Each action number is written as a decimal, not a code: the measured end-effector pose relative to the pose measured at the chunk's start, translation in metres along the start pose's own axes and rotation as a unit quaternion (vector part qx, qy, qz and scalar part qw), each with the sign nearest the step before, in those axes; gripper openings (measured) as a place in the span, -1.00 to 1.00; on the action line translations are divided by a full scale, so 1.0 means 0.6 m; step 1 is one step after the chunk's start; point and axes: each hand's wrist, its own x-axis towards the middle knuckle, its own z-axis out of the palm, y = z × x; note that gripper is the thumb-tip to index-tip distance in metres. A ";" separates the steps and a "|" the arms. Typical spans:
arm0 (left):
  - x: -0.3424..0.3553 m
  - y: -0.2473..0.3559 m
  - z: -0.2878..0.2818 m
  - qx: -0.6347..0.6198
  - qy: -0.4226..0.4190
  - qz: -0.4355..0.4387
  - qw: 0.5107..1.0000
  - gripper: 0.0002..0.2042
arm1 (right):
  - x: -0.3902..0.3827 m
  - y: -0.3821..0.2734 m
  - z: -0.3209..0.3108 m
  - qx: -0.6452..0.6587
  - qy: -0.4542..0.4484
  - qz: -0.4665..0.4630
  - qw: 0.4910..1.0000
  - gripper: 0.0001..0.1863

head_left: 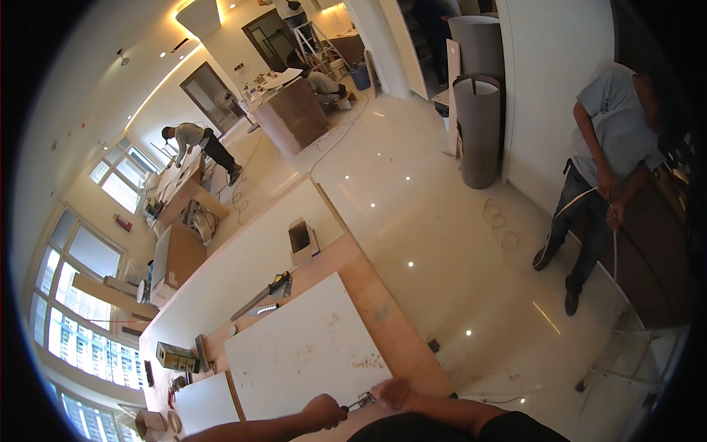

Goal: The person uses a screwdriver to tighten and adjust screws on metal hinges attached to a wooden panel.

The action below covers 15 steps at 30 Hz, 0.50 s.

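**Along the near edge of a flat, scuffed white panel (309, 342), a slim dark-handled metal tool (352, 406)**

Close to the person's body, the tool sits at or just over that edge; whether it touches the panel I cannot tell. The left hand (324, 411) has its fingers wrapped around the dark handle. The right hand (394, 394) has its fingers bunched at a small silvery metal piece (367, 398) by the tool's far end; whether they are clamped on it is unclear.

The tool's long axis runs mostly side to side, handle at the left, tip pointing right and slightly away from the person.

The work looks underway: tool and metal piece are together, with both hands engaged, and nothing shows the piece finished. How much is left cannot be judged from this view.

Beneath the panel spreads a broad pinkish-tan wooden surface (368, 295). Beyond the panel lies a long grey tool with a black-and-yellow handle (261, 297); farther off stands an open white-and-brown box (303, 241).
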 end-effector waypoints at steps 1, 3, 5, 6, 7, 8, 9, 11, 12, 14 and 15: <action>-0.006 -0.010 0.012 0.276 0.062 0.179 0.942 -0.83 | 0.001 -0.001 0.000 0.001 0.001 -0.001 1.000 -0.86; -0.016 -0.014 0.022 0.522 0.118 0.334 0.776 -0.82 | 0.000 -0.001 -0.002 0.010 0.013 -0.004 1.000 -0.86; -0.019 -0.005 0.024 0.603 0.132 0.361 0.698 -0.78 | 0.000 0.004 -0.005 0.018 0.006 0.001 1.000 -0.85; -0.018 -0.003 0.021 0.595 0.137 0.346 0.712 -0.79 | 0.001 -0.002 -0.009 0.025 -0.002 0.003 1.000 -0.85; -0.021 0.000 0.024 0.597 0.137 0.345 0.711 -0.79 | 0.000 -0.001 -0.007 0.026 -0.001 0.004 1.000 -0.85; -0.027 0.004 0.027 0.524 0.187 0.312 0.770 -0.80 | -0.001 0.000 -0.004 0.023 0.002 0.007 1.000 -0.84; -0.029 0.006 0.029 0.445 0.234 0.275 0.819 -0.81 | -0.001 0.001 -0.002 0.019 0.004 0.010 1.000 -0.84; 0.004 -0.027 0.031 0.294 0.346 0.309 0.836 -0.80 | -0.001 0.002 0.009 0.024 0.007 0.013 1.000 -0.83; 0.025 -0.033 0.020 0.095 0.236 0.199 0.947 -0.81 | -0.003 0.003 0.014 0.028 0.006 0.016 0.999 -0.83; 0.024 -0.042 -0.006 -0.287 -0.007 -0.014 0.958 -0.81 | -0.006 0.002 0.007 0.031 0.007 0.010 0.999 -0.83; 0.039 -0.053 -0.008 -0.286 -0.008 -0.013 0.958 -0.81 | -0.006 0.003 0.003 0.035 0.008 0.005 0.999 -0.83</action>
